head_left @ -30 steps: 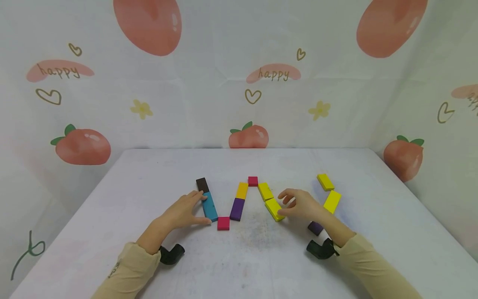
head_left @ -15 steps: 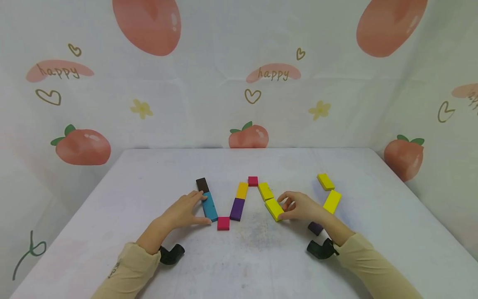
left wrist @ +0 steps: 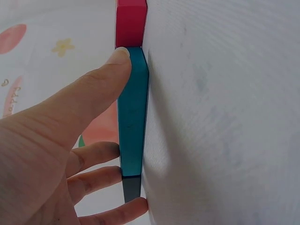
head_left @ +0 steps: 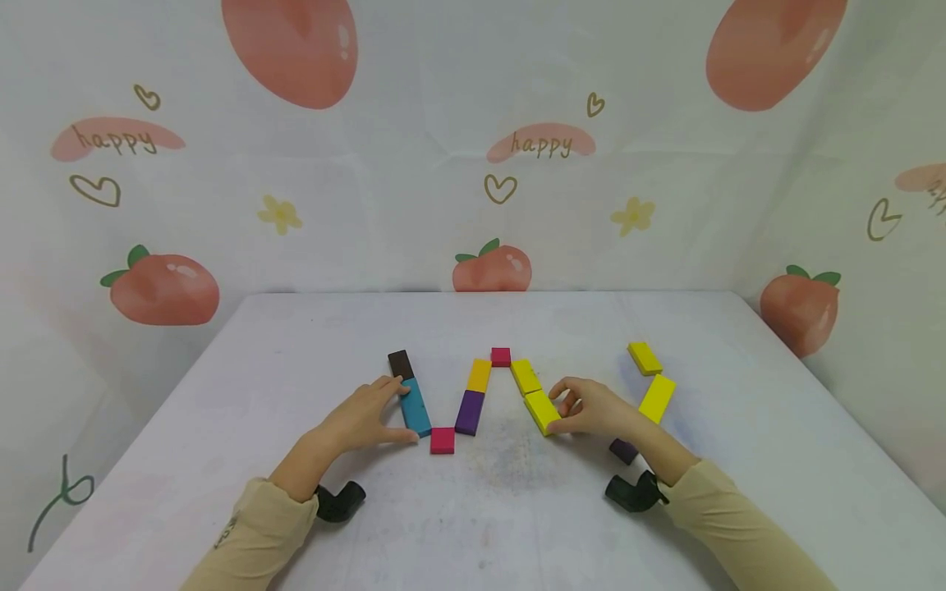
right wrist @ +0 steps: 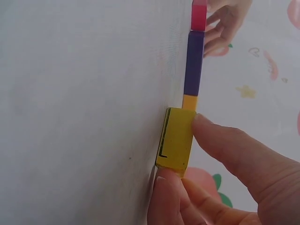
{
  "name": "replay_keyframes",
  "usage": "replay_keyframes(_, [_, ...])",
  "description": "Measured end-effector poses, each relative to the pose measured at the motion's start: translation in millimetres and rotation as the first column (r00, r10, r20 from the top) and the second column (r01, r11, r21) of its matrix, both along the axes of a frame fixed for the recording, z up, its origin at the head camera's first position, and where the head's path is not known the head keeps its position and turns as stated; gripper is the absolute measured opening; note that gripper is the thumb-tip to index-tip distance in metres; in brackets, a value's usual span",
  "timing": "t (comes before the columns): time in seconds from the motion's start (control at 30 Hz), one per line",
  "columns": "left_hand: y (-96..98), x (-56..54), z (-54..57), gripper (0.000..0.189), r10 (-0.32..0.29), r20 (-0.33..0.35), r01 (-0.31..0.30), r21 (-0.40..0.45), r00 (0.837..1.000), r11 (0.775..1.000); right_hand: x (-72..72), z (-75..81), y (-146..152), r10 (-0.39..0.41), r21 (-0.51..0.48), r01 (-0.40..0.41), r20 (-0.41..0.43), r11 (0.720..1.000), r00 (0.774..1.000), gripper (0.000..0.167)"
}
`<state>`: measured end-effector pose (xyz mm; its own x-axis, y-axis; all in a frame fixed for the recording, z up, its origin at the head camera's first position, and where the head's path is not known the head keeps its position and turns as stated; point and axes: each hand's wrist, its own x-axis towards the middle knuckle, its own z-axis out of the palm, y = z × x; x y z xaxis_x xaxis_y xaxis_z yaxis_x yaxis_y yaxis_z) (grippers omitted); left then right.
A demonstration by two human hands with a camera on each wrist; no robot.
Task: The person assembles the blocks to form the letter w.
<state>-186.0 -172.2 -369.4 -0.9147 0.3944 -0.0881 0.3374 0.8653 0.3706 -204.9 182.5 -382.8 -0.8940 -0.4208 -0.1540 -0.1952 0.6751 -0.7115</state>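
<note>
Flat wooden blocks form a zigzag line on the white table. My left hand rests its thumb and fingertips along the teal block, with the thumb near the end by the red block. At its other end lies a dark brown block. My right hand pinches the lower yellow block between thumb and index finger; the other fingers curl behind. This block meets the upper yellow block. Between the two hands are a purple block, an orange-yellow block and a small red block.
Right of my right hand lie a yellow block, another yellow block partly behind the forearm, and a dark purple block. A black wrist mount sits at the left sleeve, another black mount at the right. A printed cloth backdrop rises behind the table.
My right hand has dipped slightly, and its thumb and index finger have settled on the lower yellow block. My left hand has stayed where it was.
</note>
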Motion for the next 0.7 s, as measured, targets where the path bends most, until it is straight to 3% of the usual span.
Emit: replay_keyframes(0.7, [-0.7,-3.1,-2.9,0.08,0.008,0.015,-0.008,0.001,1.0,1.0,0.6,2.3,-2.6,-0.014,-0.011,0.015,0.012,1.0,1.0,0.049])
